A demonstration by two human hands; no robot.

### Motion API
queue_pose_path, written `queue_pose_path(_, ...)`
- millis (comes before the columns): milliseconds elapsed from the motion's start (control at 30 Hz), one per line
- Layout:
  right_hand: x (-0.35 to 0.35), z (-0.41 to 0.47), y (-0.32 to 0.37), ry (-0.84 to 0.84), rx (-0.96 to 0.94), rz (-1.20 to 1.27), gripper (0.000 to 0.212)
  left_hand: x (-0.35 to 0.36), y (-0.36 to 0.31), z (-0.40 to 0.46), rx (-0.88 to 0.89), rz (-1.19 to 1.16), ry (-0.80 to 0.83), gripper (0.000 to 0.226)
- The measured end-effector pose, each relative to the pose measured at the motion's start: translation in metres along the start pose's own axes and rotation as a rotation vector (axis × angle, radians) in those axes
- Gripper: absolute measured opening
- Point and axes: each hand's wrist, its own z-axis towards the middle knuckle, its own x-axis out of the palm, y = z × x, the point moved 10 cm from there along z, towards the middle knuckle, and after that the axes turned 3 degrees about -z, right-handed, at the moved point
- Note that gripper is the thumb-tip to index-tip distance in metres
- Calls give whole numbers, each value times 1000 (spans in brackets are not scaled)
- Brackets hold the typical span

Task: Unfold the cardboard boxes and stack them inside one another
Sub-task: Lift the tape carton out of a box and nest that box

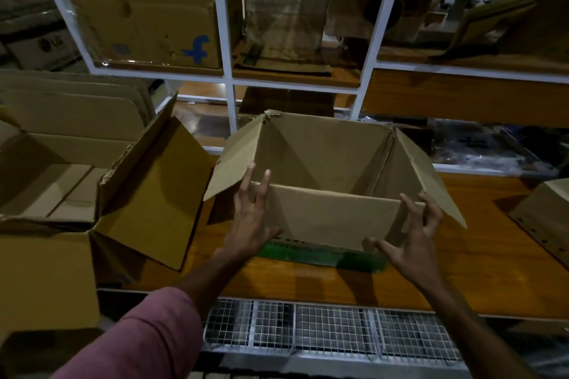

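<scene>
An unfolded brown cardboard box (332,212) stands open on the wooden table (477,271) in the middle, its side flaps spread outward. My left hand (251,221) rests against its near left corner, fingers straight and pointing up, thumb on the front wall. At the near right corner my right hand (415,243) has its fingers spread, thumb toward the front wall; I cannot tell if it touches. To the left stands a larger open box (46,271) with a smaller box (61,188) nested inside it.
Flattened cardboard sheets (77,95) lean behind the large box. A white shelf frame (228,40) with more boxes rises behind the table. Another box (548,218) sits at the right edge. A green strip (323,257) lies under the centre box. Wire mesh baskets (308,326) hang below the table's front edge.
</scene>
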Motion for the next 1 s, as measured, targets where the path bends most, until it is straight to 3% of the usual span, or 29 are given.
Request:
queue_pose_path(133, -10, 17, 6, -52, -68, -55, 125, -6, -21, 9, 127, 157, 20, 144)
queue_pose_path(233, -21, 33, 16, -75, -80, -100, 119, -10, -30, 14, 241, 296, 55, 141)
queue_pose_path(533, -66, 45, 70, -167, -240, -151, 107, -41, -45, 12, 248, 397, -44, 135)
queue_pose_path(833, -138, 90, 185, -323, -408, -61, 98, -200, -109, 32, 371, 502, -295, 141)
queue_pose_path(1000, -149, 111, 269, -400, -506, 12, 100, -298, -105, 36, 391, 536, -427, 131)
